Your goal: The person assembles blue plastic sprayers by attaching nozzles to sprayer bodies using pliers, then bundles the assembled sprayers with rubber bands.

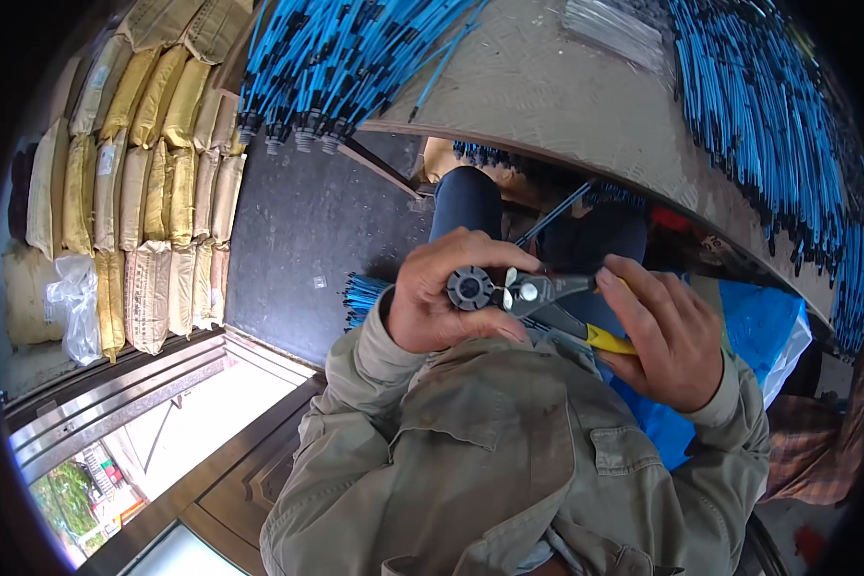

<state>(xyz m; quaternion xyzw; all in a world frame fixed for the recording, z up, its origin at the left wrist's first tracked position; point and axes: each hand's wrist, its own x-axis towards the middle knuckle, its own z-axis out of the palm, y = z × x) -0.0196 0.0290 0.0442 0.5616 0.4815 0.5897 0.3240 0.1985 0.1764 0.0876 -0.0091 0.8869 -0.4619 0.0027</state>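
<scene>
In front of my chest, my left hand (424,312) is closed around a black round fitting (470,288), with a ring of notches around its face and a hole in the middle. My right hand (677,331) grips a pair of pliers (557,286) with a grey head and yellow handles. The pliers' jaws point left and sit right beside the fitting; whether they bite on it I cannot tell. A small white piece shows near the jaws. Behind my hands, thin blue rods (555,213) stick out near my knees.
A worktop (538,106) curves ahead, bearing a bundle of blue rods with black ends (346,58) and a long row of similar rods (758,125). Stacked sacks (134,182) stand left beyond the dark floor (307,240). A blue plastic bag (763,322) lies right.
</scene>
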